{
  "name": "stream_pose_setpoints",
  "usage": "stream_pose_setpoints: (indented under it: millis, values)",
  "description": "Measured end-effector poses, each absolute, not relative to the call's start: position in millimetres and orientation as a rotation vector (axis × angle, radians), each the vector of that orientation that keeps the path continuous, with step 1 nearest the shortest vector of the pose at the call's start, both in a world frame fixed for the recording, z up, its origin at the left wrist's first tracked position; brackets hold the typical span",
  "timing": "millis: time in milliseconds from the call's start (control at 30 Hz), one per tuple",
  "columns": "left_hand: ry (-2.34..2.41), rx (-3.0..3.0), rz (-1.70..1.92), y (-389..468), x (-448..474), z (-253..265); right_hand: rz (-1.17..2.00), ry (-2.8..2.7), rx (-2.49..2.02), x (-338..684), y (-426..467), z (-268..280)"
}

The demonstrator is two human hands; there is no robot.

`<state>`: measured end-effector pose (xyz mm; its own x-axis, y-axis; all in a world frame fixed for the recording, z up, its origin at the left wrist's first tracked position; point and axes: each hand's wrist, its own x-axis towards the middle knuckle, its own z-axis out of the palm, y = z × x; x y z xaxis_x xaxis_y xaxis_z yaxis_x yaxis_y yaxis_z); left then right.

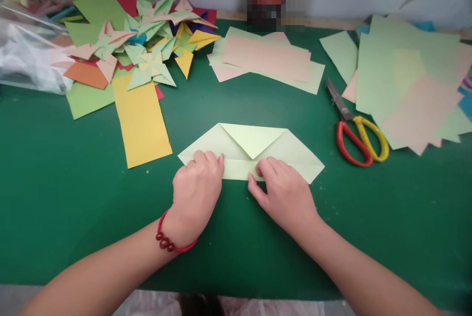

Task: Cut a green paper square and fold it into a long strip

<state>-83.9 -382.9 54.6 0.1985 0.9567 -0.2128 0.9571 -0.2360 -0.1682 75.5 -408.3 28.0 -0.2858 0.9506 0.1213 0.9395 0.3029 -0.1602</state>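
Note:
A pale green sheet of paper (239, 168) lies in front of me on the green table. Its upper corners are folded in, and a triangular flap points down from its top edge. My left hand (199, 183), wearing a red cord bracelet with beads (164, 243), is closed and presses on the left part of the lower edge. At the right of that edge, my right hand (285, 190) has curled fingers on the paper and its thumb at the near side. Both hands' fingertips are partly hidden.
Scissors (346, 114) with red and yellow handles lie to the right, near stacked pale sheets (413, 80). Paper strips (265, 58) are behind. Folded paper pieces (151, 45), a yellow rectangle (142, 122) and a clear plastic bag (29, 55) occupy the left.

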Motion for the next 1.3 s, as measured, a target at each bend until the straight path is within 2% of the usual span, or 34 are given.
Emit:
stream_pose_setpoints:
  millis: [700,1300]
  values:
    - [1.853,2.659,-0.648,-408,-85,61,0.065,-2.377,-1.748,75,-408,29]
    - [1.939,2.454,-0.755,-410,-91,68,0.053,-2.393,-1.752,75,-408,28]
